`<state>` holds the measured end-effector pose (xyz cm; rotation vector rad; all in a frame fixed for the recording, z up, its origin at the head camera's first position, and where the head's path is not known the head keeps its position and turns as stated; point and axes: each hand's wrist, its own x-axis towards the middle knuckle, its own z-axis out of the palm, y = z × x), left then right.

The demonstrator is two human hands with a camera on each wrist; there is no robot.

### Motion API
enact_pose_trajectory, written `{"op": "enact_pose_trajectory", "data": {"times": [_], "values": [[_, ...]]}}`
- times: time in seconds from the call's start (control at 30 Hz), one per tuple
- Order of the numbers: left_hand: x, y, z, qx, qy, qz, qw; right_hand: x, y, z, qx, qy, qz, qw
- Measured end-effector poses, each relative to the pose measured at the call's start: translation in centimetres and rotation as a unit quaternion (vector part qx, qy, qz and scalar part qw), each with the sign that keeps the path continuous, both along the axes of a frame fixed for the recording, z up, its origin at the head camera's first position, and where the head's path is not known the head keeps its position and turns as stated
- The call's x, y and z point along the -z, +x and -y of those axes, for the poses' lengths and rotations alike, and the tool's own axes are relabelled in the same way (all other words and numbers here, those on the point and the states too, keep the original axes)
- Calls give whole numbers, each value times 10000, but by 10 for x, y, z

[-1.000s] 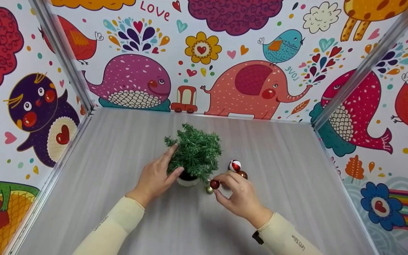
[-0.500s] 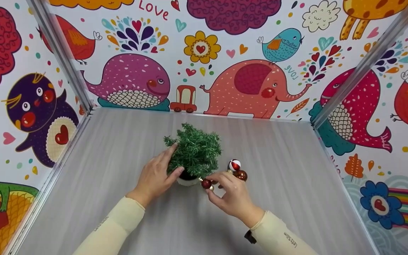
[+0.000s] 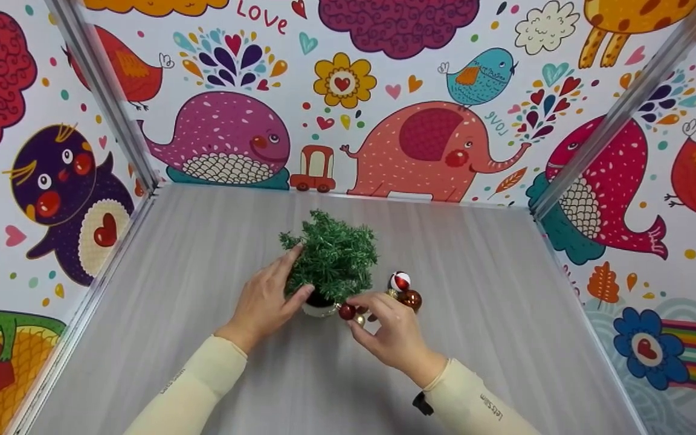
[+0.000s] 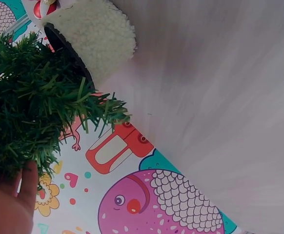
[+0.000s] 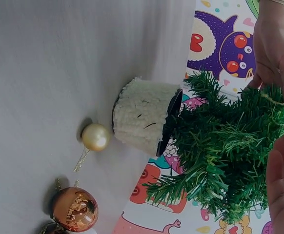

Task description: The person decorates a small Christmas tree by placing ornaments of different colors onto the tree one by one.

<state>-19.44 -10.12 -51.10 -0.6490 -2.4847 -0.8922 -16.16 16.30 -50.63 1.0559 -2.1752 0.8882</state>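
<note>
A small artificial Christmas tree (image 3: 333, 260) with green tinsel-like needles stands in a fuzzy white pot (image 5: 144, 117). My left hand (image 3: 268, 302) rests against the tree's left side, fingers extended among the branches and thumb near the pot. Between the thumb and fingers of my right hand (image 3: 399, 332) is a dark red Christmas ball (image 3: 347, 312), held close to the lower right of the tree. A thin gold hanging loop shows by the ball. In the right wrist view only part of the red ball shows at the right edge.
A gold ball (image 5: 95, 137) lies beside the pot. Farther right are a copper ball (image 3: 410, 299) and a red-and-white ball (image 3: 400, 281). Printed cartoon panels (image 3: 233, 139) wall the grey table (image 3: 221, 229) at the back and sides.
My right hand has carried the dark red ball left, nearer the tree and pot. The left hand and the tree have stayed in place.
</note>
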Motion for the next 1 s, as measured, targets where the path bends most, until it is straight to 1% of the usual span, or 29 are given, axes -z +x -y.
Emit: {"op": "enact_pose_trajectory", "data": {"times": [0.13,0.2,0.27,0.37,0.43,0.47,0.53,0.6,0.63,0.67,0.7,0.73,0.77,0.9,1.0], "values": [[1,0,0,-17,-9,-190,9998,0,1,2,-5,-60,109,9999],[1,0,0,-13,-21,-383,9993,0,2,2,17,-97,198,9998],[1,0,-1,-10,-40,-664,9978,0,2,3,11,-155,258,9995],[-1,0,-2,-2,-97,-1294,9916,0,2,5,-3,-251,351,9991],[-2,0,-3,54,-129,-1833,9829,0,2,5,-20,-303,389,9988],[-2,0,-4,108,-149,-2126,9770,0,2,5,-20,-327,419,9986],[-3,1,-6,241,-175,-2759,9607,0,2,5,-23,-366,475,9982],[-4,2,-8,403,-229,-3361,9407,0,2,5,-23,-394,532,9978],[-4,3,-9,478,-261,-3588,9318,1,2,5,-34,-409,547,9977],[-4,4,-10,558,-307,-3739,9253,1,3,5,-40,-430,581,9974],[-5,5,-12,649,-362,-3806,9218,1,3,5,-48,-444,607,9972],[-5,7,-13,735,-438,-3796,9212,1,3,5,-51,-469,632,9969],[-4,8,-15,825,-514,-3706,9237,1,4,5,-49,-485,665,9966],[0,12,-19,1001,-677,-2966,9473,2,5,5,-54,-568,808,9951],[5,14,-23,993,-496,-2564,9602,3,6,5,-62,-608,903,9940]]}}
